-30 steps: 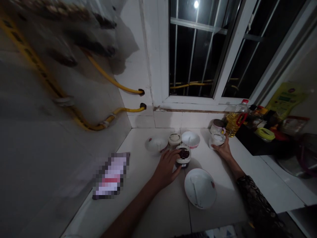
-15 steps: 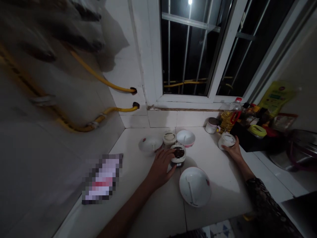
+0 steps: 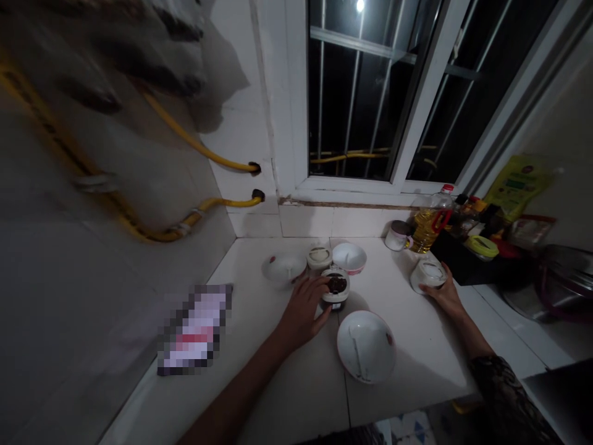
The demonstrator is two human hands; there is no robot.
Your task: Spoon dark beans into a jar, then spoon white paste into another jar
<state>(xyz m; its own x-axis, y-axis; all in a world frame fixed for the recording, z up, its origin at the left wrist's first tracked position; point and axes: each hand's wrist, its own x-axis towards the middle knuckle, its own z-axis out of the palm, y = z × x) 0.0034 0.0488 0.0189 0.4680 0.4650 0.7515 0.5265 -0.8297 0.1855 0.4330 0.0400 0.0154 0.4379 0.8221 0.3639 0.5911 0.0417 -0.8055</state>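
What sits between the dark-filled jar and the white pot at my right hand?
Nothing: in the head view, bare counter separates the jar from the white pot.

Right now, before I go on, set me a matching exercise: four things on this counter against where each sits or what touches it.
Things:
1. jar with dark contents
2. white pot
3. oil bottle
4. white dish

Places:
a. at the back, below the window
b. gripped by the right hand
c. at the front of the counter, no hand on it
d. gripped by the left hand

Pairs: 1-d, 2-b, 3-a, 4-c.
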